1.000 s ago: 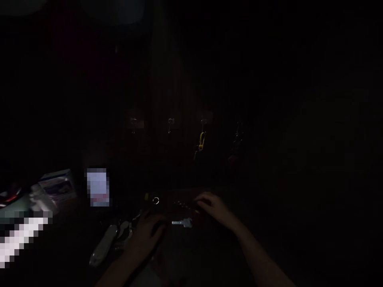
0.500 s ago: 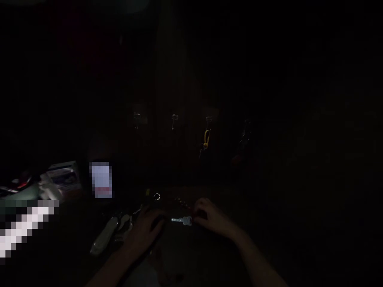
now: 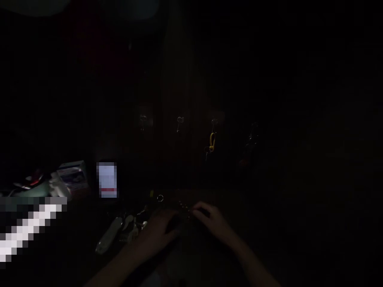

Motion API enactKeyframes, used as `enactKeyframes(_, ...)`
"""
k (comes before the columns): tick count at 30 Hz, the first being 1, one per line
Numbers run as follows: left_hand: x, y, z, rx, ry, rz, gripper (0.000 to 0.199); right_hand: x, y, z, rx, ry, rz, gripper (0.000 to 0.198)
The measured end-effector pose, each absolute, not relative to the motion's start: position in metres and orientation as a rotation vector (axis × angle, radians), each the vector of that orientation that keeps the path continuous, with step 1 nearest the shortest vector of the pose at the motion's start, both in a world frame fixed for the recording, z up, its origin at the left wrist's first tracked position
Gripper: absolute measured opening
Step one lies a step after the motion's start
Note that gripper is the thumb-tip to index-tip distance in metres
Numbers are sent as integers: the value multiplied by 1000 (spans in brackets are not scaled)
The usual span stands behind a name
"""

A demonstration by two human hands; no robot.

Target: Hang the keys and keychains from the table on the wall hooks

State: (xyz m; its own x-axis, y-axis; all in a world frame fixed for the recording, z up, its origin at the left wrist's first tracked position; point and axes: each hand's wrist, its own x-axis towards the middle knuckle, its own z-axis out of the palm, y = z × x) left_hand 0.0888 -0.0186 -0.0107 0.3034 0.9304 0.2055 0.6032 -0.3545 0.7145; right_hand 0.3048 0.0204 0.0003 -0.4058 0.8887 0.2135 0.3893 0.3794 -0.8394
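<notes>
The scene is very dark. My left hand (image 3: 163, 227) is low over the surface, thumb and fingers apart, with nothing visible between them. To its right, my right hand (image 3: 212, 218) has thumb and index finger drawn together at the end of a small beaded strand (image 3: 184, 206). Their exact contact is dim. A metal ring (image 3: 160, 198) lies just beyond my left hand. Left of that hand are a pale, elongated handle-like object (image 3: 109, 236) and several small keys or metal pieces (image 3: 134, 229), partly covered by the hand.
Small hooks (image 3: 180, 119) line the dark upright panel ahead. A yellow cord loop (image 3: 212, 142) hangs from one; dim items (image 3: 251, 139) hang farther right. At left are a blurred lit screen (image 3: 107, 179), a box (image 3: 72, 175), a white bottle-like object (image 3: 60, 186) and a bright pixelated strip (image 3: 30, 227).
The silvery key seen between my hands can no longer be made out. My left hand has moved right, its thumb and fingers wider apart. The whole view has shifted slightly.
</notes>
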Motion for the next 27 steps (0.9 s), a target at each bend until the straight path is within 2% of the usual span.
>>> enactKeyframes(5,114,-8,-30,1972,1375,912,52,297,17,4,-997,-1845,1093,22)
enactKeyframes(12,126,-10,-25,1823,1280,1014,27,295,21,3,-930,-1570,1309,30)
enactKeyframes(16,125,-13,-14,1413,1090,1053,31,299,29,-5,-889,-1416,1383,44)
enactKeyframes(20,123,-19,-1,1115,1014,1076,39,300,33,-12,-995,-1555,1201,41)
enactKeyframes(27,117,-23,14,1012,975,1124,37,300,33,-21,-1010,-2102,560,34)
